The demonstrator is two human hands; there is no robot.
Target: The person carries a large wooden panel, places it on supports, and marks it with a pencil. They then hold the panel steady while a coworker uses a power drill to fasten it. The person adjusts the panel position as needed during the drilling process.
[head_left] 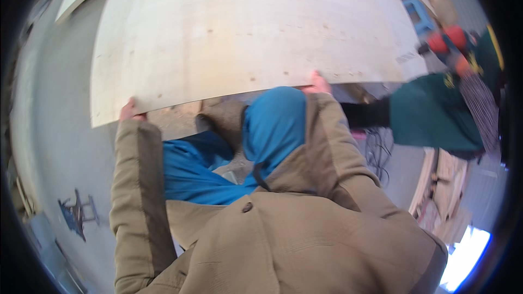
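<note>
A large pale plywood sheet (245, 32) spans the upper part of the head view, its near edge toward me. My left hand (131, 110) grips that edge close to its left corner. Further right along the same edge, my right hand (317, 83) is closed on the sheet, thumb on top. The fingers of both hands are mostly hidden beneath the wood. My right knee, in blue trousers (278, 120), is raised just under the edge between my hands.
A co-worker in a dark green apron (430, 111) stands at the right, holding a red and black power tool (449, 41) by the sheet's right end. Beyond it is a blue stool (418, 15). Cables (378, 152) and wood pieces (444, 185) lie right; a dark metal frame (77, 213) is left.
</note>
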